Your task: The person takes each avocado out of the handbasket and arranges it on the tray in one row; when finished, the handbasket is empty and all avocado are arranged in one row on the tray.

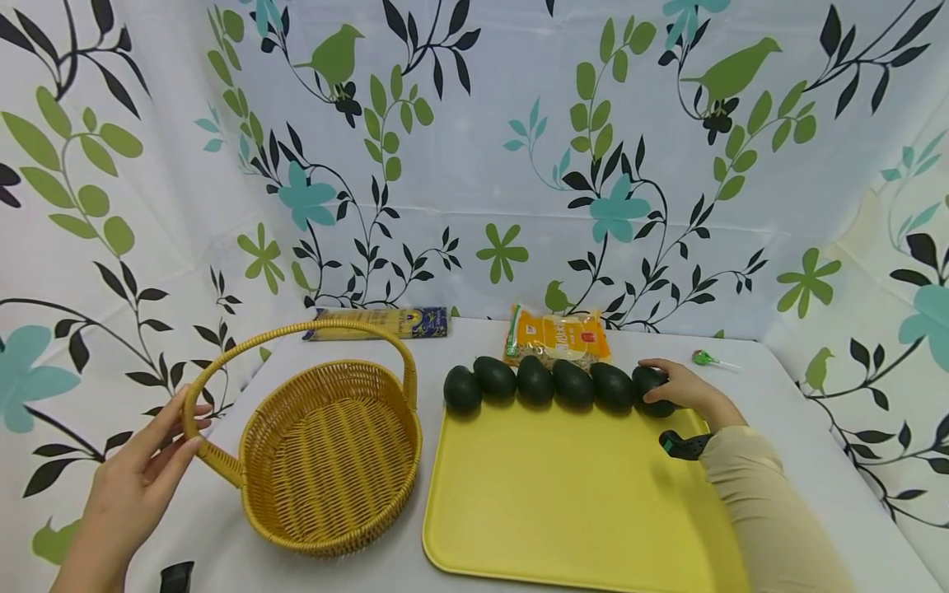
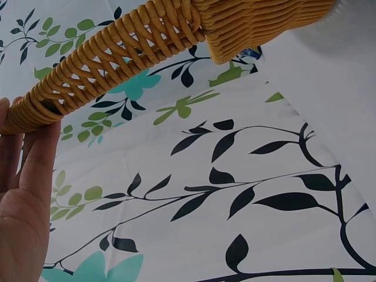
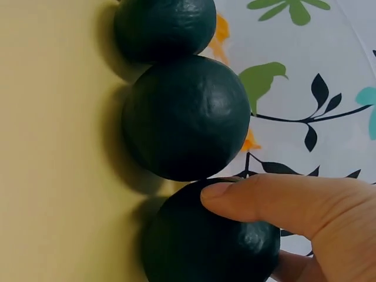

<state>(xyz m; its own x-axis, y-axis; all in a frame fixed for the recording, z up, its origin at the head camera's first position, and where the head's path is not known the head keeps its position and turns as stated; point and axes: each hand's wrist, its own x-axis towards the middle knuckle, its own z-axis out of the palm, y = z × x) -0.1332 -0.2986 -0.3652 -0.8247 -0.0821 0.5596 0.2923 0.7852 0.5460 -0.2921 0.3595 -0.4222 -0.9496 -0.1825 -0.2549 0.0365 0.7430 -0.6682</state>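
A yellow wicker basket (image 1: 337, 469) stands left of the tray, its hollow facing me. My left hand (image 1: 141, 486) holds its arched handle (image 1: 296, 331) at the left side; in the left wrist view the fingers are around the woven handle (image 2: 111, 59). A row of several dark green avocados (image 1: 573, 384) lies along the far edge of the yellow tray (image 1: 571, 494). My right hand (image 1: 685, 389) grips the rightmost avocado (image 1: 647, 380). In the right wrist view the thumb lies across this avocado (image 3: 202, 247), which sits right beside its neighbour (image 3: 188, 117); the other fingers are mostly hidden.
Behind the avocados lies an orange food packet (image 1: 559, 336). A long yellow and blue packet (image 1: 378, 323) lies behind the basket, and a green-topped lollipop (image 1: 712, 360) is at the far right. Patterned cloth (image 1: 474, 165) hangs around the white table (image 1: 786, 395).
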